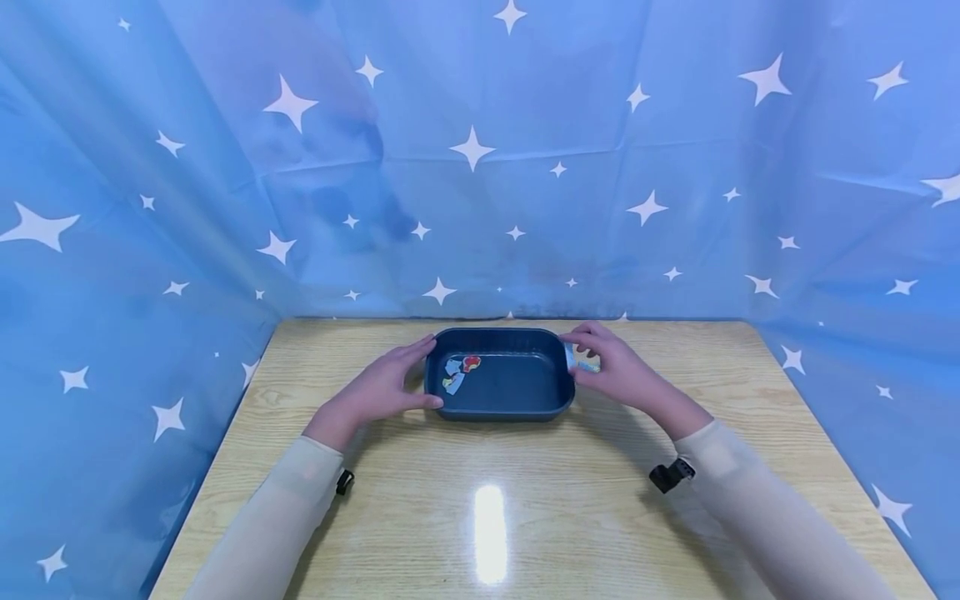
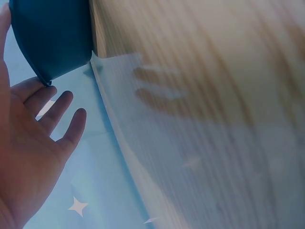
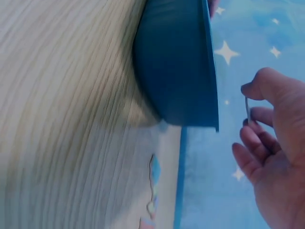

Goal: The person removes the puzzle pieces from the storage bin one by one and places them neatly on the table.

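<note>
A dark blue rectangular bin (image 1: 510, 400) stands near the table's far edge. My left hand (image 1: 386, 387) grips its left end, fingers at the far corner and thumb at the near one. In the left wrist view, fingertips (image 2: 35, 88) touch the rim. Just off the bin's right end, my right hand (image 1: 611, 367) pinches a thin flat piece (image 3: 247, 109) between thumb and index finger, seen edge-on in the right wrist view. Inside the bin lie a red flat cutout (image 1: 471, 363) and blue-grey ones (image 1: 453, 383), at the left.
Flat coloured cutouts (image 3: 155, 174) lie on the wooden table (image 1: 405, 500) beside the bin's right end, partly hidden by the right hand in the head view. A blue curtain with white stars (image 1: 472, 200) hangs behind the table and along its sides.
</note>
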{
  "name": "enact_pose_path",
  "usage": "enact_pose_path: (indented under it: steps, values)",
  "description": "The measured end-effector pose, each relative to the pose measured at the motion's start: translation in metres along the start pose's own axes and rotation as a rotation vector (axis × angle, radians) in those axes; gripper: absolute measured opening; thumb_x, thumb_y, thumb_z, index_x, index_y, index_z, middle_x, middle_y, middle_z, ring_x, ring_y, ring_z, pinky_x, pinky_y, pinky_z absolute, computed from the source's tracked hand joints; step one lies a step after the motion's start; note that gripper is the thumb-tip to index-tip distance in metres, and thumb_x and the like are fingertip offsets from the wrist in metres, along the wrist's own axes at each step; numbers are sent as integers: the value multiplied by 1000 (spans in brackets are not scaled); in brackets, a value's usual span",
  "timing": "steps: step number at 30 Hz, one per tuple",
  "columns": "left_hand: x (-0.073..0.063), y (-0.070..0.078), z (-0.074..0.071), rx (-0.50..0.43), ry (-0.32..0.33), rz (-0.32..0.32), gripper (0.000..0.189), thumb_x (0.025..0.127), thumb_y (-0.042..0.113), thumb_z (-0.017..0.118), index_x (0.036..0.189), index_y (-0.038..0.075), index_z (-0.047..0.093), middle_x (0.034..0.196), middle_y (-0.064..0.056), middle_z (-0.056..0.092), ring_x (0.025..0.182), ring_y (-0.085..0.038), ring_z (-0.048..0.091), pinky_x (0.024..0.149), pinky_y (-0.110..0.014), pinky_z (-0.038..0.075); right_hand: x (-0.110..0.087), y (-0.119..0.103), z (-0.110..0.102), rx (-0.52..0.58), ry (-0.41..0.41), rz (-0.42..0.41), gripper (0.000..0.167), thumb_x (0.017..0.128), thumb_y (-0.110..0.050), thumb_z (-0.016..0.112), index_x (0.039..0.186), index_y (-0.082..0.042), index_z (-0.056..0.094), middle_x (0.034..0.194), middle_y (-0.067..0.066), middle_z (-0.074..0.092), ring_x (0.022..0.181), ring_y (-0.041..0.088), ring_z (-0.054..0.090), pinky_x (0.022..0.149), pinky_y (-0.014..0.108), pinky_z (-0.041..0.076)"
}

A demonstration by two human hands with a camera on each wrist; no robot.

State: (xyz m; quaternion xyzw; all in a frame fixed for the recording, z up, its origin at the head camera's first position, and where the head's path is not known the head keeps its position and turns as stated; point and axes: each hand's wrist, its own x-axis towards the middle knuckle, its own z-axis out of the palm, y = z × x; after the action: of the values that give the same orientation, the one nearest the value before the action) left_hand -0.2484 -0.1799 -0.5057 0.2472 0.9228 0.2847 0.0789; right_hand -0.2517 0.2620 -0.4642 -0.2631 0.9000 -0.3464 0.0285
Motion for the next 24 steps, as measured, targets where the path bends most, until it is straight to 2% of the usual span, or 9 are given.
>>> enact_pose_path:
  steps: [4, 11, 17, 20, 24]
  values:
    - [1, 1, 0, -2, 2, -7, 110, 92, 62, 86, 178, 23, 29, 183, 3, 25, 165, -38, 29, 130, -63, 30, -10, 10, -7, -21, 26, 9, 57, 99, -2, 77, 155, -3, 62, 146, 12, 56, 120, 40, 61, 79, 48, 59]
    - [1, 0, 0, -2, 0, -17, 111, 91, 67, 84, 177, 24, 29, 182, 3, 26, 165, -37, 30, 130, -63, 32, -25, 23, -17, -42, 44, 25, 58, 98, 1, 77, 154, 1, 62, 145, 17, 56, 120, 44, 60, 74, 35, 57]
    - [1, 0, 1, 3, -2, -21, 111, 91, 65, 85, 177, 23, 29, 182, 2, 26, 165, -37, 29, 130, -62, 31, -37, 30, -27, -75, 39, 49, 59, 99, 3, 76, 155, 3, 60, 145, 17, 56, 123, 43, 59, 77, 33, 56]
    - [0, 1, 1, -2, -1, -22, 109, 92, 60, 87, 177, 23, 29, 182, 1, 27, 165, -38, 29, 130, -63, 31, -44, 33, -33, -102, 42, 48, 59, 99, 2, 77, 155, 5, 59, 145, 21, 56, 123, 45, 59, 75, 34, 55]
    - [0, 1, 0, -1, -1, -22, 109, 92, 59, 87, 177, 23, 29, 182, 1, 27, 165, -38, 29, 130, -63, 31, -53, 39, -39, -155, 55, 51, 57, 100, 0, 77, 154, 7, 59, 145, 23, 58, 123, 46, 62, 81, 47, 60]
